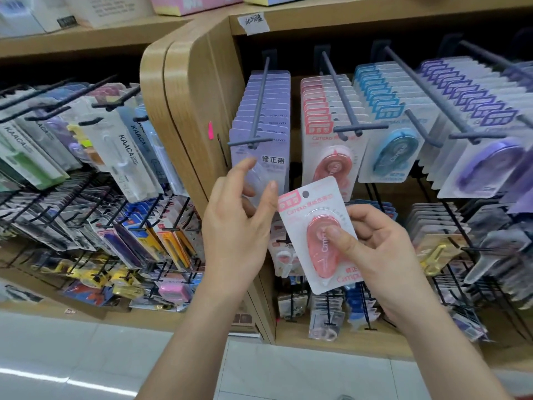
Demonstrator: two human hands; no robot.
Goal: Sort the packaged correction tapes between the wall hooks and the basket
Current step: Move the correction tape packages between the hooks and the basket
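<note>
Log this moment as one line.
right hand: pinches pink tape pack | left hand: empty, fingers spread | hung pink packs: above held pack

Pink pack (313,255) under right fingers (341,239) reads "Campus". Purple pack (274,163) behind left fingers (240,170) reads "修正带"; white packs (124,148) farther left, "KAACA".

Pink oval correction tape on white card (317,243); hung lavender packs (269,111), pink packs (323,116), blue packs (383,106), purple packs (473,105); grey hooks (260,102).
</note>
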